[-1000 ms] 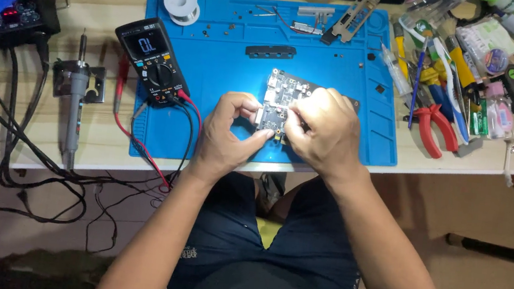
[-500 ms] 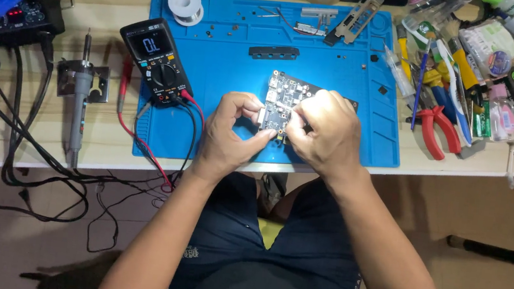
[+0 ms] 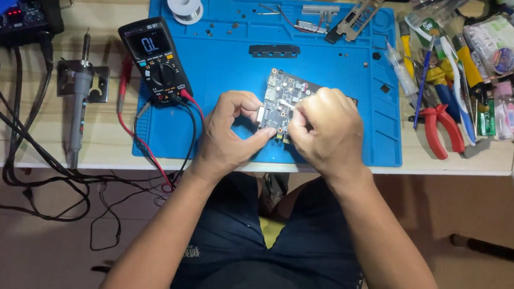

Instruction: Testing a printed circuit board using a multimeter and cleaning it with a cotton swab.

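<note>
**Clerk:** On the blue work mat [image 3: 224, 95], item one: a small circuit board [image 3: 279, 98], lifted at its near edge just above the mat's front half. Compared with the views half a second and a second before, it sat in much the same place; hands and board had barely shifted.

**Checker:** So the hold was steady, nothing set down or picked up?

**Clerk:** Judged so. Left hand [image 3: 228, 138]: fingers curled, thumb and forefinger clamped on the board's left and near edge. Right hand [image 3: 327, 133]: fingers closed together on a thin white stick [image 3: 287, 104], its tip pressed to the board's upper face.

**Checker:** Board relative to the fingers?

**Clerk:** Between both hands, touching both; the right hand covered its right part.

**Checker:** Surroundings?

**Clerk:** Multimeter [image 3: 156, 60] with red and black leads at the mat's left edge. Soldering iron [image 3: 80, 96] in its holder, further left on the tabletop [image 3: 28, 149]. Solder spool [image 3: 185, 3] at the mat's far left corner. Red-handled pliers [image 3: 445, 125] among assorted tools to the right.
</note>
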